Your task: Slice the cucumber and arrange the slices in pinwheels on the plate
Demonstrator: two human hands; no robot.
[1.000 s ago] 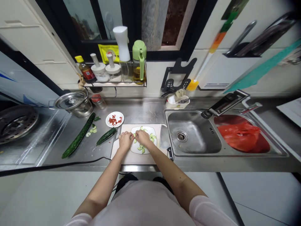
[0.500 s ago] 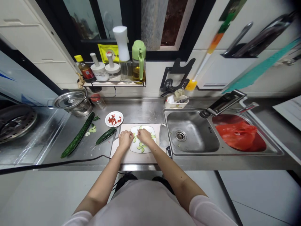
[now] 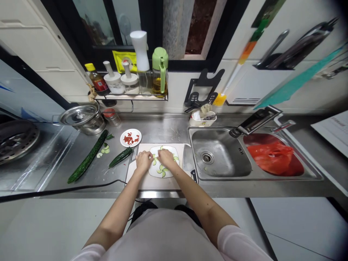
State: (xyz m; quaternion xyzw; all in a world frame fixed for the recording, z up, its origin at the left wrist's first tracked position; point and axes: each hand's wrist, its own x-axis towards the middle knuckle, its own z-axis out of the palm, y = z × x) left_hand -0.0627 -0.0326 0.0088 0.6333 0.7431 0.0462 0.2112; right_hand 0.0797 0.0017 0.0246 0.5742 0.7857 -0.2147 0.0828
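A white square plate (image 3: 174,172) lies on a pale cutting board (image 3: 144,184), with thin cucumber slices (image 3: 162,171) set out in small curved groups on it. Over the plate's left edge is my left hand (image 3: 143,161), its fingers curled into a pinch. My right hand (image 3: 166,158) reaches over the plate's middle, closed too, fingertips down toward the slices. Anything in either pinch is too small or hidden to make out. A cut cucumber piece (image 3: 121,157) rests left of the board. At the board's right side lies a wide-bladed knife (image 3: 188,159).
Farther left are a long cucumber (image 3: 88,157), loose slices (image 3: 105,149) and a lidded steel pot (image 3: 84,119). A small white plate (image 3: 122,142) carries red bits. To the right is a steel sink (image 3: 223,159) with a red plastic bag (image 3: 272,157). A black cable (image 3: 81,187) crosses the counter.
The view has shifted slightly. Both hands stay over the plate in nearly the same closed pose, and the slices look unchanged.
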